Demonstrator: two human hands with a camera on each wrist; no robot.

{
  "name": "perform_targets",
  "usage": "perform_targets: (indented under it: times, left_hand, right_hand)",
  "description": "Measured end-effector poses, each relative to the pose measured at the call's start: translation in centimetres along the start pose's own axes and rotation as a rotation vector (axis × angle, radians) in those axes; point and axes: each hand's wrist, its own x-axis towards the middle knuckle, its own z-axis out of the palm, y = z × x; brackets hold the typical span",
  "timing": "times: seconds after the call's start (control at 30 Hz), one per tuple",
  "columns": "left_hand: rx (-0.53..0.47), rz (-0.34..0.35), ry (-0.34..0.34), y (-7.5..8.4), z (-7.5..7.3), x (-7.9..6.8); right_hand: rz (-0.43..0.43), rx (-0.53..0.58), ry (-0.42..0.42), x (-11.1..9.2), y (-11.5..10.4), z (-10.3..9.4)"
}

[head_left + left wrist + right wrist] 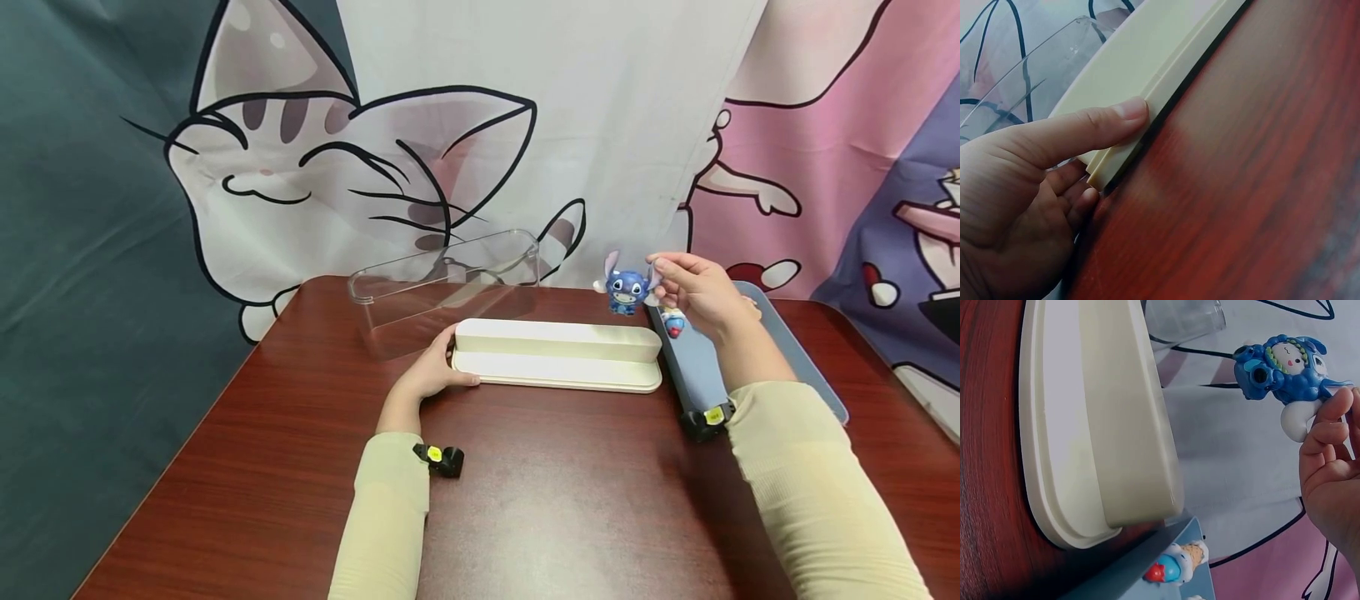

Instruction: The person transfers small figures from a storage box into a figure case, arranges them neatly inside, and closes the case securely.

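Observation:
A cream stepped display base (555, 367) lies on the table, its raised step along the back. My left hand (429, 367) grips its left end, the thumb (1129, 109) on the front edge and the other fingers curled behind the end. In the air beyond the base's right end, my right hand (697, 287) pinches a blue Stitch figurine (627, 288) by one ear. The right wrist view shows the figurine (1291, 369) with a white face framed in green on its front.
Behind the base stands a clear plastic cover (450, 283), tilted. A blue-grey tray (813, 375) on the right holds small figurines, one with a red and blue body (673, 323). A cartoon cat curtain (600, 100) hangs behind the brown table (285, 483).

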Motion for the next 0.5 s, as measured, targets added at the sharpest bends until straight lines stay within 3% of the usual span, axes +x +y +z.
perform_targets:
  times: [0.5]
  left_hand:
    - [0.071, -0.029, 0.009, 0.3, -0.2, -0.2]
  right_hand:
    - [0.037, -0.001, -0.031, 1.2, 1.1, 2.0]
